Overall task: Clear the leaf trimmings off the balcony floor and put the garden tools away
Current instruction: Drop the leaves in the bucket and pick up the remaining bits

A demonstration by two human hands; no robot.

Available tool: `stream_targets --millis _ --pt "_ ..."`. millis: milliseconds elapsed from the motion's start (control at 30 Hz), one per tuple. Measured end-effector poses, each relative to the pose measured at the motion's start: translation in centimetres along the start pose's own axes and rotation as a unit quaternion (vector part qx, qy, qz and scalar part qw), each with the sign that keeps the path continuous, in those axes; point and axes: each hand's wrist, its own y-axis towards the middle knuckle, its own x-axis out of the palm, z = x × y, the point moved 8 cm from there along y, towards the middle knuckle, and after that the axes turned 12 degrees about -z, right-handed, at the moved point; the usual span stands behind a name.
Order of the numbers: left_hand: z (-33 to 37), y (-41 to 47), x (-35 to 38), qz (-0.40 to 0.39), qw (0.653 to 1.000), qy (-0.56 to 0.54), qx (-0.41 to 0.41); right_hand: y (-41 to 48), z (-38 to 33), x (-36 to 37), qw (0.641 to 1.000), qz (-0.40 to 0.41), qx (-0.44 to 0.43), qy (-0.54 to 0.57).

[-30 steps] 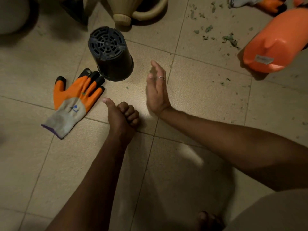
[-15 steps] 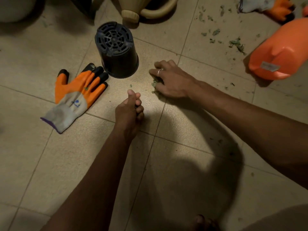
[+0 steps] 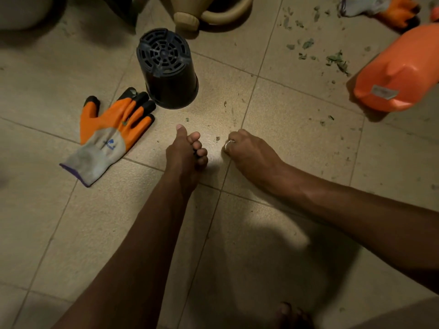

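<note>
Gripping state, left hand [image 3: 185,150]: fingers curled together into a fist, thumb stretched forward; what the fist encloses cannot be told.
Right hand [image 3: 251,155]: knuckles down on the floor [image 3: 107,229], fingers tucked under and pressed together; 1 ring [image 3: 228,144] shows; whether anything is clamped inside cannot be told.
Spacing: the 2 hands sit near each other, apart, not touching.
Leaf trimmings [image 3: 337,61]: thickest scatter on the tiles at upper right, well apart from both hands; a few loose bits lie just ahead of the hands.
Glove [image 3: 111,136]: orange and grey, lying flat to the left of the left hand, fingertips just beside the pot.
Pot [image 3: 168,70]: black, upside down, perforated base facing up, ahead of the left hand.
Watering can [image 3: 213,13]: beige, at the top edge, partly cut off.
Orange container [image 3: 399,79]: on its side at the right edge, label facing up, just beside the main scatter.
2nd glove [image 3: 384,8]: top right corner, partly out of view.
</note>
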Motion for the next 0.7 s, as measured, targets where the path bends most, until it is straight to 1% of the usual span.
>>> stream_targets --millis 33,67,100,167,200,267,300,333,400,467,533,600,633,700 --pt "-0.1 0.0 0.2 -0.003 1.000 -0.002 0.001 -0.2 0.0 0.0 1.000 -0.009 0.000 0.019" --pt "-0.2 -0.1 0.4 -0.006 1.000 -0.003 0.002 -0.4 0.3 -0.3 0.996 -0.018 0.011 0.082" --pt "-0.4 0.0 0.6 -0.006 1.000 -0.005 0.001 -0.5 0.9 -0.9 0.983 -0.026 0.038 0.177" --pt "-0.9 -0.1 0.9 -0.001 1.000 -0.014 -0.001 -0.8 2.1 -2.3 0.924 -0.017 0.091 0.372" --pt "-1.1 -0.3 1.2 -0.003 1.000 -0.022 -0.002 -0.9 2.6 -3.3 0.899 0.004 0.099 0.427" --pt "-1.3 -0.6 2.5 -0.036 0.998 -0.049 -0.012 -0.9 2.3 -5.1 0.872 0.028 0.074 0.484" --pt "-1.4 -0.8 3.4 -0.065 0.996 -0.066 -0.019 -0.8 1.6 -5.8 0.871 0.030 0.049 0.489" --pt "-1.5 -1.1 4.4 -0.095 0.991 -0.085 -0.028 -0.8 0.8 -6.2 0.882 0.031 0.024 0.469" --pt "-1.3 -1.7 6.0 -0.130 0.984 -0.115 -0.041 -0.6 -0.2 -6.5 0.923 0.039 -0.011 0.382" --pt "-1.1 -1.8 6.8 -0.142 0.979 -0.138 -0.047 -0.4 -0.9 -6.5 0.955 0.045 -0.045 0.289" --pt "-0.9 -1.8 6.5 -0.134 0.981 -0.133 -0.049 -0.5 -1.6 -6.6 0.975 0.043 -0.084 0.202" --pt "-0.8 -1.7 5.7 -0.112 0.986 -0.111 -0.050 -0.7 -1.9 -6.4 0.982 0.036 -0.123 0.136" --pt "-0.7 -1.7 5.2 -0.103 0.988 -0.103 -0.052 -0.8 -2.0 -6.4 0.980 0.039 -0.144 0.133" --pt "-0.5 -1.6 4.4 -0.099 0.990 -0.081 -0.052 -1.3 -1.8 -6.9 0.969 0.070 -0.167 0.170"
